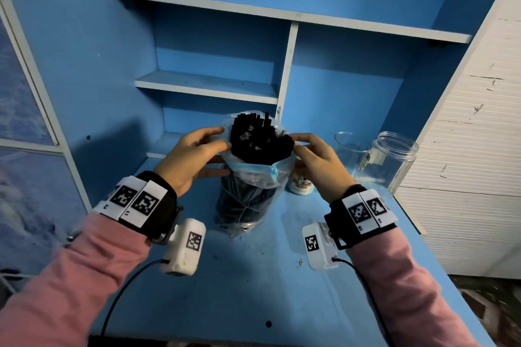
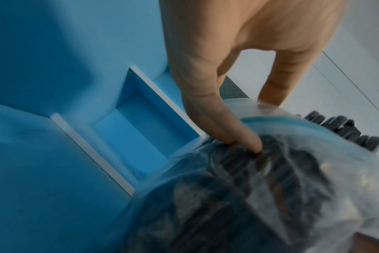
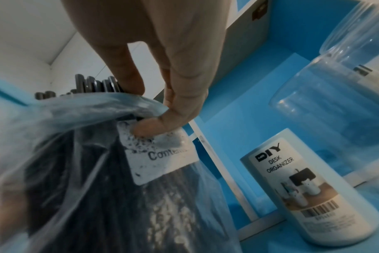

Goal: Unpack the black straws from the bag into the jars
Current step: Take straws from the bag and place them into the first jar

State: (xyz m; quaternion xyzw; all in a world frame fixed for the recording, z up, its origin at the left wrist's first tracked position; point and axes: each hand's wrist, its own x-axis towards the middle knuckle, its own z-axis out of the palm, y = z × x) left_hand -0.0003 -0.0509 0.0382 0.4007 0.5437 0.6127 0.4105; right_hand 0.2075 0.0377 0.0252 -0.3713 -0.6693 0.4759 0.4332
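A clear zip bag (image 1: 248, 200) stands upright on the blue desk (image 1: 253, 276), its mouth open and rolled down. A thick bundle of black straws (image 1: 260, 139) sticks out of the top. My left hand (image 1: 222, 139) pinches the bag's left rim; its fingers (image 2: 238, 133) press the plastic from outside, thumb over the edge. My right hand (image 1: 294, 144) pinches the right rim, thumb beside the straw tips (image 3: 93, 85), its forefinger curled against the bag's white label (image 3: 162, 162). Two clear jars (image 1: 394, 158) (image 1: 349, 149) stand open at the right, holding no straws.
A white "DIY desk organizer" canister (image 1: 300, 184) (image 3: 303, 196) stands just right of the bag, between it and the jars. Blue shelves (image 1: 208, 87) rise behind. A white slatted panel (image 1: 465, 163) borders the desk's right side.
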